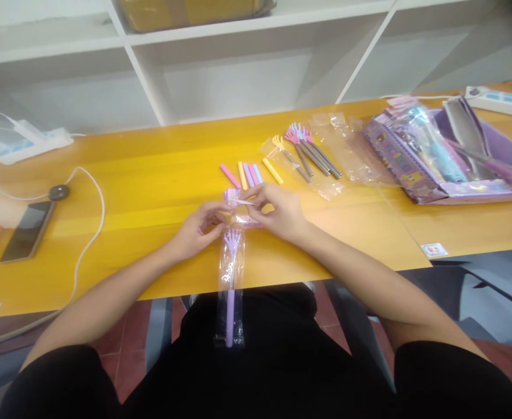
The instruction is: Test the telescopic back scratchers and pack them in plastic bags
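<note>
A purple back scratcher with a small hand-shaped head lies inside a clear plastic bag, which hangs over the table's front edge toward my lap. My left hand is closed in a pinch at the upper left of this bag. On the other side, my right hand pinches a thin whitish strip, perhaps a flap or peeled backing. Between my hands lies a purple printed card, close to the bag's top. Another printed purple piece shows beneath my right fingers.
Several pastel tubes lie beyond my hands. Behind them are metal-stemmed back scratchers and loose clear bags. A purple display box of packaged items stands right. At left are a phone, cable and power strip.
</note>
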`<state>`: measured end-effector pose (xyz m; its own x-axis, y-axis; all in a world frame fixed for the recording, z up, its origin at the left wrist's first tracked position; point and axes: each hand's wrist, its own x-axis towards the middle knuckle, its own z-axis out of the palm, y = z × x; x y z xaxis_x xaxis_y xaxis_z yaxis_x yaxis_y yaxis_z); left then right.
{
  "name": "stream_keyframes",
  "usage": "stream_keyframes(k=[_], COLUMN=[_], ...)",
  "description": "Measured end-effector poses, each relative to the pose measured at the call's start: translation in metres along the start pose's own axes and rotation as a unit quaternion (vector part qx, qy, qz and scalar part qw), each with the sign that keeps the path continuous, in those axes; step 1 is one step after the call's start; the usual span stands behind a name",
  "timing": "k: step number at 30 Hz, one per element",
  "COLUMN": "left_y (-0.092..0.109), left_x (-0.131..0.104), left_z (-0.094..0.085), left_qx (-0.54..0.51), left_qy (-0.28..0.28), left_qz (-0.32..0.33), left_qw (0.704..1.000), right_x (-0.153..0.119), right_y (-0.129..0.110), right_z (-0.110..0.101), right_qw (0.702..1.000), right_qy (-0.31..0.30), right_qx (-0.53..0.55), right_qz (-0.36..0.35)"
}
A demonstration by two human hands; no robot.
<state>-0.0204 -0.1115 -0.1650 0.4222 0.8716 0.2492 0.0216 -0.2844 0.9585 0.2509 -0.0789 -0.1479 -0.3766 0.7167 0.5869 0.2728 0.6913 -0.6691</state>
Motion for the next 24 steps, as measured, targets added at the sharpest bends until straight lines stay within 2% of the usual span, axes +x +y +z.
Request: stream_keyframes(k=[3,7,15,20,24], left_y=[0.004,0.009,0.003,-0.001,-0.001], left_x=[0.001,0.002,0.001,0.004,0.006], left_z=[-0.002,-0.004,-0.003,-0.009,-0.012], left_qx=[0.038,0.069,0.022,-0.049,-0.108], left_qy=[-0.016,-0.025,0.001,-0.008,-0.024], left_qz=[0.000,-0.013,-0.049,-0.078,-0.098], left_qw=[0.999,0.997,0.999,0.996,0.989], right_x=[0.000,-0.002,-0.001,0.002,0.002], right_y=[-0.004,-0.006,0.002,0.009,0.014], right_z=[0.002,0.005,0.003,0.006,0.010], right_qw=[0.999,0.998,0.989,0.998,0.997], right_qy=[0.007,0.031,0.003,-0.048,-0.055], right_qx=[0.019,0.057,0.080,0.031,0.035], right_qz=[0.035,0.024,0.121,0.031,0.032])
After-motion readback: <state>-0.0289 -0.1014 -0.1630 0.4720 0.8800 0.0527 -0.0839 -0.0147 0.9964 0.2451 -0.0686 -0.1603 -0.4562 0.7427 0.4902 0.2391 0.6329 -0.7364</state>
